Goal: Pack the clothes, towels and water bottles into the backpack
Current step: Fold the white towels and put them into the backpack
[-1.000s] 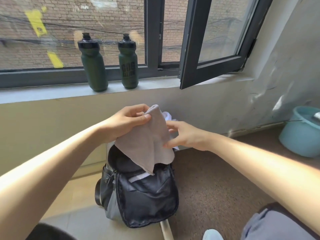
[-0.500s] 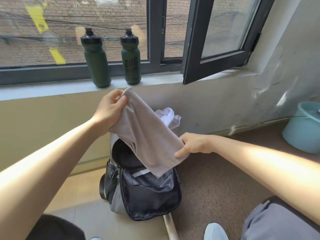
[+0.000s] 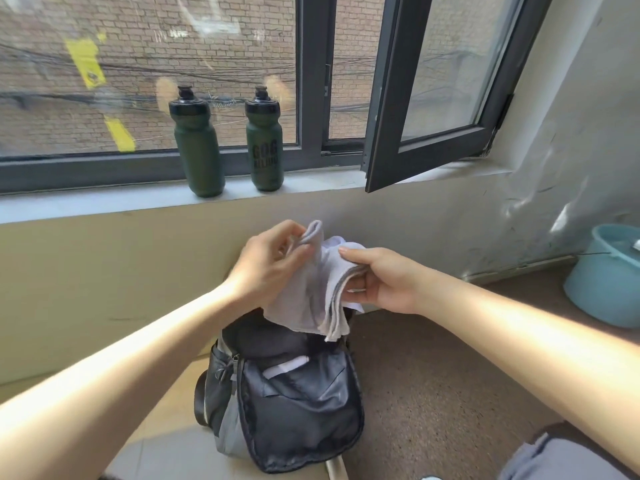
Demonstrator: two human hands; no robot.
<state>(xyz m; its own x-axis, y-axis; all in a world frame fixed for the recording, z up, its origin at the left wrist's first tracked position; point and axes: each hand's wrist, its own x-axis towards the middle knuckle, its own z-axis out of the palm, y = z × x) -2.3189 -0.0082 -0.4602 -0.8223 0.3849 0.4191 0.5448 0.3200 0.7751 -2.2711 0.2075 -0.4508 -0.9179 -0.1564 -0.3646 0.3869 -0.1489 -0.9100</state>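
Holding folded towel [image 3: 306,289] over open backpack [image 3: 301,410] | pinching top corner with left hand [image 3: 266,271] | gripping folded edge with right hand [image 3: 384,282] | bottles [image 3: 199,150] upright on sill [image 3: 104,202]

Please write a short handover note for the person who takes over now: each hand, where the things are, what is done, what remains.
Left hand grips the top of the grey towel.
Right hand pinches its folded edge.
The towel hangs above the open backpack, not yet inside; a white cloth shows behind it.
Plain water bottle and lettered water bottle stand on the windowsill.
Done: cannot tell, the backpack's inside is dark.
Left: towel, white cloth, both bottles.
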